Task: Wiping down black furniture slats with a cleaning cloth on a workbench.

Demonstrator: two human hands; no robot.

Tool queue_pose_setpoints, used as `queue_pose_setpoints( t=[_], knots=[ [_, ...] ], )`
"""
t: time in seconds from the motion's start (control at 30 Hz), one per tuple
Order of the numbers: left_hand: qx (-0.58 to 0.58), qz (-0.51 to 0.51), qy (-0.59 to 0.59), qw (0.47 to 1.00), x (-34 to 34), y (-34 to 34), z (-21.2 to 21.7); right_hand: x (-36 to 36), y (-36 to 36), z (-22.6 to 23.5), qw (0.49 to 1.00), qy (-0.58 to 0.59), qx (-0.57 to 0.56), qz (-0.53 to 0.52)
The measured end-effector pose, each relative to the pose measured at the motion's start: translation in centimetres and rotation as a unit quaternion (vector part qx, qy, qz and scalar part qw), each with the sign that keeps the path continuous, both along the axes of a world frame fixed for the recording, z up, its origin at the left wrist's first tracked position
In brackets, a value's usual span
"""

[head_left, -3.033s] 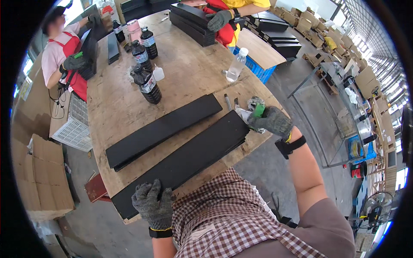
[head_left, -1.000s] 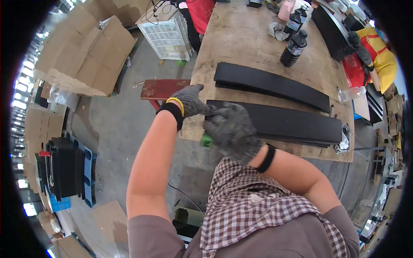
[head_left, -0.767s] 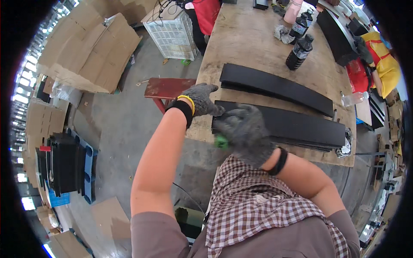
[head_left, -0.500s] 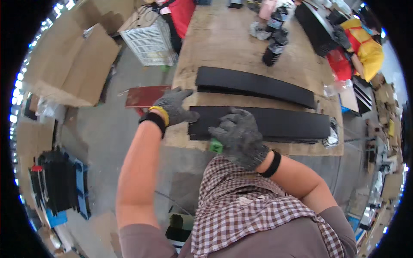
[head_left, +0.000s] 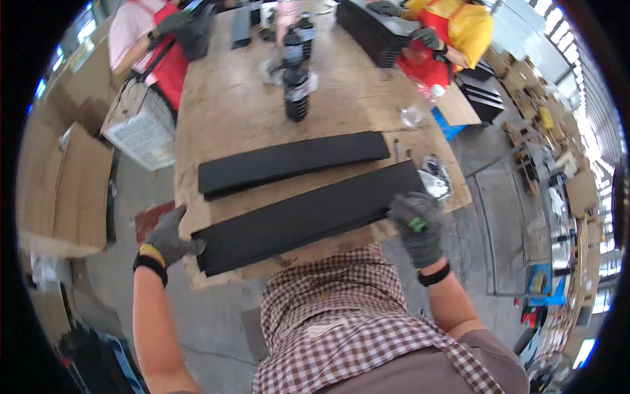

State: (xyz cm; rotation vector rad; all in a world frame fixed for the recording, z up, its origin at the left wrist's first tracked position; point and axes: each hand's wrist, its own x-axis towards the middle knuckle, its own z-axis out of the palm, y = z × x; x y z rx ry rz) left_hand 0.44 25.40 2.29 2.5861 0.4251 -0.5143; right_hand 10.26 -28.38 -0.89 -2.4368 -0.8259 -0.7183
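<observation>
Black boards (head_left: 308, 218) lie between the left grip (head_left: 167, 239), thumb and fingers spread wide at one end, and the right grip (head_left: 419, 231), too blurred to tell its hold. Beyond both grips, a second stack (head_left: 295, 160) rests on the tabletop (head_left: 354, 92), dark bottles (head_left: 296, 96) standing farther off.

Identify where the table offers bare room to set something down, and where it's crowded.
Bare tabletop flanks the nearest dark bottle, beyond the two front black stacks. Crowded: by the right hand, the nearer stack and crumpled wrap.
</observation>
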Motion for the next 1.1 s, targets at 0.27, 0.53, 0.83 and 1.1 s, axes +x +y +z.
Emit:
queue_pose_setpoints(
  t=[0.27,0.53,0.83,1.1],
  knots=[
    [0.124,-0.021,0.024,0.992,1.6,-2.3,1.4,4.4,-9.7,-4.4,0.899,0.103,0.340,-0.254],
    [0.094,0.034,-0.045,0.994,0.6,-2.5,0.8,4.3,-8.2,-3.7,0.867,0.217,0.377,-0.242],
    [0.054,0.268,-0.230,0.934,-8.3,-5.1,-5.2,2.3,-4.3,-3.0,0.717,0.386,0.580,-0.014],
    [0.003,0.282,-0.322,0.904,-10.4,-14.3,-6.6,0.4,-5.2,-3.8,0.751,0.342,0.565,-0.015]
  ],
)
